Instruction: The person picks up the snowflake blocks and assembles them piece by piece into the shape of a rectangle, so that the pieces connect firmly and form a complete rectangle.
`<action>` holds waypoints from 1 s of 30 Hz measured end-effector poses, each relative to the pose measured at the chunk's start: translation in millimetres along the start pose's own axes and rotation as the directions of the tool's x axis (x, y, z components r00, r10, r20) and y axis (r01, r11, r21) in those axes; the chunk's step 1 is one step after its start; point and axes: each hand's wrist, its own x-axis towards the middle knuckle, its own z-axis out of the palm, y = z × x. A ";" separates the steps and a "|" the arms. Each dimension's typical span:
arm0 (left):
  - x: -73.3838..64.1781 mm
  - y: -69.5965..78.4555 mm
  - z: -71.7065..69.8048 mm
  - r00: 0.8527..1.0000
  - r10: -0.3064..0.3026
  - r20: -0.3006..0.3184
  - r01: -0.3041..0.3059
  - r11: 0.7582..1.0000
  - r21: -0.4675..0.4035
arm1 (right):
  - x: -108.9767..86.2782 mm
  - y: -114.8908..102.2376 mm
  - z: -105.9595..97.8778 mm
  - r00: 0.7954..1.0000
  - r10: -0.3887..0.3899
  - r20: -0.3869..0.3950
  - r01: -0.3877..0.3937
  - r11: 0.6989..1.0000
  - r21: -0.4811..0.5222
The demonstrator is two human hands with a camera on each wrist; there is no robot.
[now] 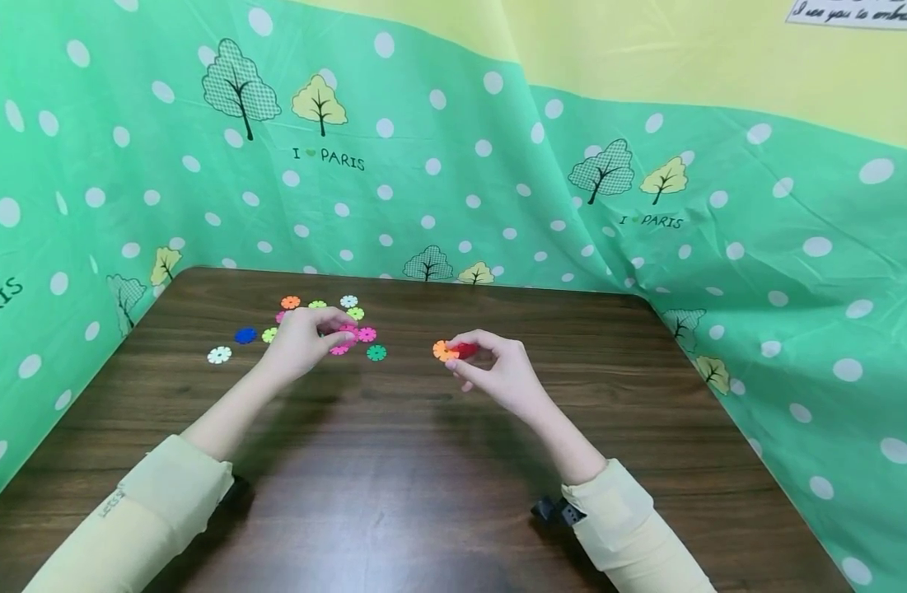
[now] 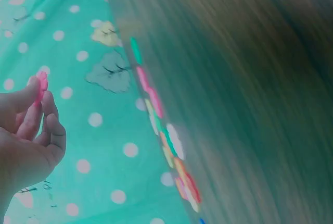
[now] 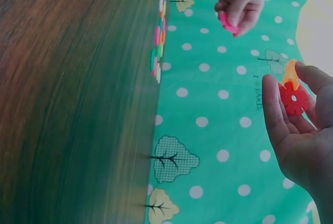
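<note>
My left hand (image 1: 302,336) pinches a pink notched plastic disc (image 2: 42,84) between thumb and fingertips, above the scattered discs on the table. To the right, my right hand (image 1: 503,372) grips an orange disc (image 1: 443,352) with a red disc (image 3: 294,99) joined to it at an angle. In the right wrist view the thumb and forefinger hold the orange one, and the red one sits in front of the palm. Under and around the left hand lie loose discs, among them a green disc (image 1: 376,352), a blue disc (image 1: 245,336) and a white disc (image 1: 219,355).
The discs lie toward the back left of a dark wooden table (image 1: 394,478). Behind it hangs a green dotted cloth (image 1: 453,198) printed with trees. A small black device (image 1: 557,511) shows at the right cuff.
</note>
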 end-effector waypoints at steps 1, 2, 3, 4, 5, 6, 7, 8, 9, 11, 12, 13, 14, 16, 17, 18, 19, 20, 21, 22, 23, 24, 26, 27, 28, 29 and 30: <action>-1.3 3.7 -0.2 1.000 -0.007 -0.009 0.007 1.000 -0.016 | 1.1 3.6 0.7 1.000 -0.009 -0.005 0.009 1.000 0.000; -2.6 7.3 -0.2 1.000 -0.013 -0.016 0.012 0.999 -0.034 | 2.1 6.8 1.3 1.000 -0.017 -0.009 0.017 1.000 0.001; -4.0 11.2 -0.2 1.000 -0.024 -0.019 0.023 0.998 -0.056 | 2.3 7.2 1.8 1.000 -0.029 -0.011 0.029 1.000 0.002; -5.2 14.6 0.2 0.999 -0.036 -0.021 0.034 0.996 -0.077 | 2.4 7.3 2.1 0.999 -0.039 -0.010 0.039 0.999 0.005; -6.7 18.1 0.5 0.999 -0.047 -0.022 0.044 0.994 -0.095 | 2.7 7.4 2.5 0.999 -0.047 -0.009 0.047 0.999 0.006; -8.0 21.4 0.9 0.998 -0.054 -0.021 0.051 0.992 -0.117 | 2.9 7.3 2.9 0.998 -0.055 -0.007 0.055 0.998 0.006; -9.2 24.3 1.3 0.998 -0.058 -0.023 0.055 0.990 -0.131 | 3.0 7.2 3.2 0.998 -0.064 -0.004 0.064 0.998 0.005; -10.3 27.2 1.9 0.998 -0.058 -0.025 0.054 0.988 -0.142 | 3.0 6.8 3.5 0.998 -0.069 -0.001 0.069 0.998 0.000; -11.3 30.0 2.4 0.998 -0.062 -0.026 0.057 0.986 -0.157 | 3.1 6.6 3.8 0.997 -0.072 0.002 0.072 0.997 -0.005; -13.1 34.4 3.7 0.997 -0.067 -0.035 0.059 0.983 -0.177 | 3.2 6.3 4.4 0.997 -0.076 0.006 0.076 0.997 -0.019; -14.0 36.6 4.3 0.997 -0.068 -0.044 0.059 0.982 -0.179 | 3.2 6.1 4.7 0.997 -0.077 0.009 0.077 0.997 -0.023; -14.9 38.7 4.9 0.996 -0.067 -0.056 0.056 0.982 -0.178 | 3.3 5.7 5.0 0.997 -0.077 0.011 0.077 0.997 -0.028; -15.9 41.2 5.6 0.996 -0.066 -0.066 0.053 0.981 -0.185 | 3.4 5.0 5.5 0.997 -0.074 0.012 0.075 0.997 -0.032; -17.9 46.2 7.3 0.995 -0.055 -0.085 0.037 0.980 -0.197 | 3.7 3.3 6.5 0.998 -0.068 0.014 0.068 0.997 -0.034; -18.9 48.7 8.4 0.995 -0.045 -0.092 0.025 0.979 -0.203 | 3.8 1.9 7.2 0.998 -0.066 0.014 0.066 0.997 -0.036; -20.1 51.7 9.4 0.995 -0.032 -0.099 0.011 0.978 -0.209 | 3.8 0.0 7.8 0.998 -0.066 0.012 0.066 0.997 -0.039; -21.0 54.2 10.8 0.995 -0.018 -0.103 -0.004 0.977 -0.213 | 3.1 -4.1 8.1 0.997 -0.072 0.012 0.072 0.997 -0.042; -22.0 56.7 12.2 0.994 -0.006 -0.107 -0.017 0.976 -0.217 | 2.3 -8.6 8.5 0.997 -0.078 0.012 0.079 0.996 -0.044; -22.9 58.9 13.7 0.994 0.007 -0.110 -0.031 0.975 -0.219 | 1.6 -13.2 8.8 0.997 -0.083 0.011 0.083 0.995 -0.047; -23.8 60.9 15.1 0.993 0.018 -0.114 -0.043 0.974 -0.220 | 0.8 -17.8 9.1 0.996 -0.087 0.010 0.088 0.995 -0.052; -24.8 62.9 16.3 0.993 0.026 -0.118 -0.053 0.973 -0.226 | 0.0 -22.7 9.2 0.996 -0.093 0.012 0.093 0.994 -0.054; -25.6 64.7 17.6 0.992 0.035 -0.123 -0.063 0.971 -0.232 | -0.8 -27.4 9.3 0.995 -0.095 0.013 0.096 0.994 -0.057; -27.2 67.6 19.8 0.990 0.048 -0.133 -0.081 0.964 -0.252 | -1.6 -33.9 9.7 0.996 -0.093 0.016 0.094 0.994 -0.062; -27.7 69.0 20.9 0.989 0.055 -0.140 -0.091 0.961 -0.261 | -1.5 -35.5 9.8 0.996 -0.091 0.016 0.092 0.994 -0.066; -28.2 70.2 21.8 0.988 0.063 -0.144 -0.100 0.958 -0.270 | -1.5 -37.0 10.1 0.996 -0.092 0.016 0.093 0.993 -0.067; -28.6 71.0 23.0 0.987 0.069 -0.144 -0.108 0.954 -0.279 | -1.4 -38.2 10.4 0.995 -0.094 0.016 0.094 0.993 -0.064; -28.9 71.7 24.2 0.987 0.074 -0.145 -0.113 0.952 -0.285 | -1.4 -38.6 10.9 0.995 -0.097 0.015 0.098 0.993 -0.062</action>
